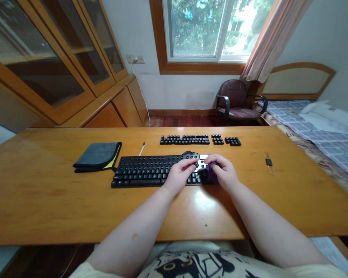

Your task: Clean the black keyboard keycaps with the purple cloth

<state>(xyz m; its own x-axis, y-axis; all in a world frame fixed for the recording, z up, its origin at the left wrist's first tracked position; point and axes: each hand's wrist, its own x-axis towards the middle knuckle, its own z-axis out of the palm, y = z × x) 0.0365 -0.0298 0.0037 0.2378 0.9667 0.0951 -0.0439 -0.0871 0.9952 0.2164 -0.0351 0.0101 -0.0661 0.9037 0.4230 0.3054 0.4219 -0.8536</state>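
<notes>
A black keyboard [145,170] lies on the desk in front of me, with its upper rows stripped of keycaps and its lower rows still capped. Over its right part, my left hand [180,174] has thumb and forefinger drawn together at a small dark piece, perhaps a keycap; I cannot make out whether it is held. My right hand [224,172] is closed on a purple cloth [212,173] at the keyboard's right end, its fingertips reaching over the bare key posts. Removed keycaps [185,139] stand in rows behind the keyboard, with smaller groups [232,141] to their right.
A folded grey cloth [98,155] with a dark edge lies left of the keyboard. Behind it is a small white-handled brush [142,149]. A wire keycap puller [268,162] rests at the right of the wooden desk [75,208]. An armchair [236,98] stands beyond.
</notes>
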